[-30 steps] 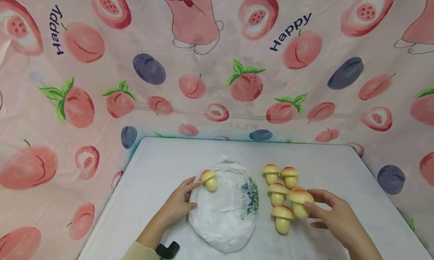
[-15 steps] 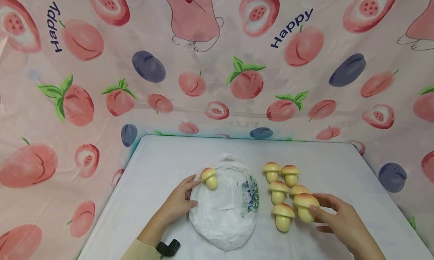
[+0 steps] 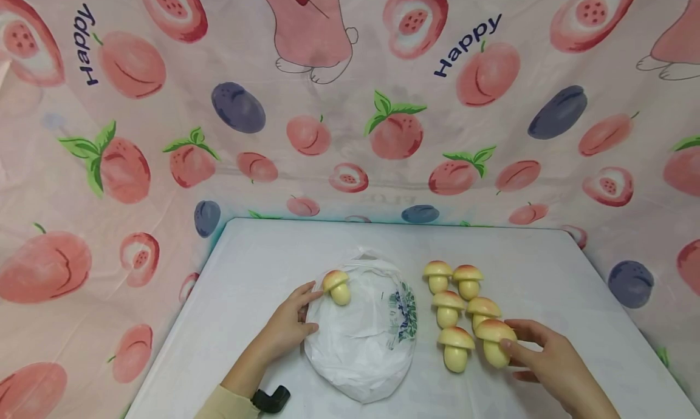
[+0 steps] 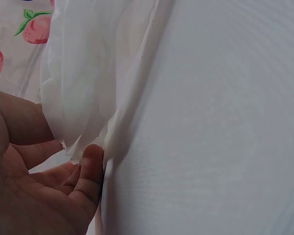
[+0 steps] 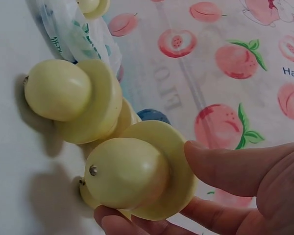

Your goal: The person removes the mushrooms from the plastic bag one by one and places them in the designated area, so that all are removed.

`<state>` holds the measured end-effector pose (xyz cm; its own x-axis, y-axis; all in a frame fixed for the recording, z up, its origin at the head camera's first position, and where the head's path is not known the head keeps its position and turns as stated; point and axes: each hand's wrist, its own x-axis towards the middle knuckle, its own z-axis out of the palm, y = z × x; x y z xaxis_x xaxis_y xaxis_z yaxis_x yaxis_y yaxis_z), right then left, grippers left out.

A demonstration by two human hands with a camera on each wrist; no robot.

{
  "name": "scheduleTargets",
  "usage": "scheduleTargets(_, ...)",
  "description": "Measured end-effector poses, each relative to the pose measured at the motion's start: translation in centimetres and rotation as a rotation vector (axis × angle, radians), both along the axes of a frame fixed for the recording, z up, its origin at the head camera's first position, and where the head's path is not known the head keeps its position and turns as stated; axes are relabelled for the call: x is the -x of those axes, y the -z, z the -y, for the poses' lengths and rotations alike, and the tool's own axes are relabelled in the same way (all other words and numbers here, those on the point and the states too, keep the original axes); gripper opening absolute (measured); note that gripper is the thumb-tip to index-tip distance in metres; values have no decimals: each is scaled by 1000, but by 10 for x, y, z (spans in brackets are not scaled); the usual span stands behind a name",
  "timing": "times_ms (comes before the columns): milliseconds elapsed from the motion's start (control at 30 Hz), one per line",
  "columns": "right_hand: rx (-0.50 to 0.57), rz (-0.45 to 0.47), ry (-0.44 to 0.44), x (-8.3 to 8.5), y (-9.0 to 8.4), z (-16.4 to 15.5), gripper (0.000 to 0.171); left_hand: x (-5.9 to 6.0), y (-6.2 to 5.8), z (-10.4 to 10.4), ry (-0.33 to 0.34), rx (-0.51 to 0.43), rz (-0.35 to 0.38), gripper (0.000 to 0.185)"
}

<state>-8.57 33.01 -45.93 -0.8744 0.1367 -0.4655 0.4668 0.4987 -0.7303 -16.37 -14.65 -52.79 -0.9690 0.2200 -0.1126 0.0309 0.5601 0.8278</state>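
My right hand (image 3: pixel 544 355) grips a yellow toy mushroom (image 3: pixel 494 341) with a peach cap, low over the white table (image 3: pixel 262 255). In the right wrist view that mushroom (image 5: pixel 137 181) sits between thumb and fingers, and another mushroom (image 5: pixel 71 98) lies just beyond it. Several more mushrooms (image 3: pixel 448 306) stand in a cluster to its left. My left hand (image 3: pixel 290 325) holds the left edge of a crumpled white plastic bag (image 3: pixel 358 340). The left wrist view shows the bag (image 4: pixel 88 73) edge between thumb and fingers. One mushroom (image 3: pixel 336 286) lies on the bag near my index finger.
A pink fruit-print cloth (image 3: pixel 350 115) hangs behind and around the table as a backdrop. The table's far edge (image 3: pixel 394 223) meets that cloth. A black wrist strap (image 3: pixel 270 401) shows on my left forearm.
My right hand has carried its mushroom down and toward me, ending beside the front mushroom of the cluster. My left hand and the bag have stayed put.
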Motion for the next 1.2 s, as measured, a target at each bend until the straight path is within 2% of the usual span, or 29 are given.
scheduleTargets(300, 11, 4, -16, -6, 10, 0, 81, 0, 1, 0, -10, -10, 8, 68)
scheduleTargets(667, -5, 41, -11, -4, 22, -2, 79, 0, 3, 1, -1, -10, 2, 68)
scheduleTargets(1200, -13, 103, -7, -4, 27, 0, 83, 0, 1, 0, -5, -6, -2, 68)
